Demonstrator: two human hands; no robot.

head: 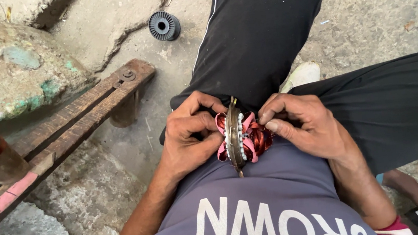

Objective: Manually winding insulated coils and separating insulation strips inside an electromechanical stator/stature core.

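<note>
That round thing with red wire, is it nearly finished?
Copper-red coils and pink paper strips already sit in the metal ring. The left hand and right hand grip it on edge, fingers pressing the coils. Whether all slots are filled is hidden.

Open floor left of the hands; wooden rail beyond, raised knee blocks ahead

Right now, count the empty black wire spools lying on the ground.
1. The black spool lies on the concrete at the top, beside the person's left leg, far from both hands. Others may be hidden outside the view.
</note>
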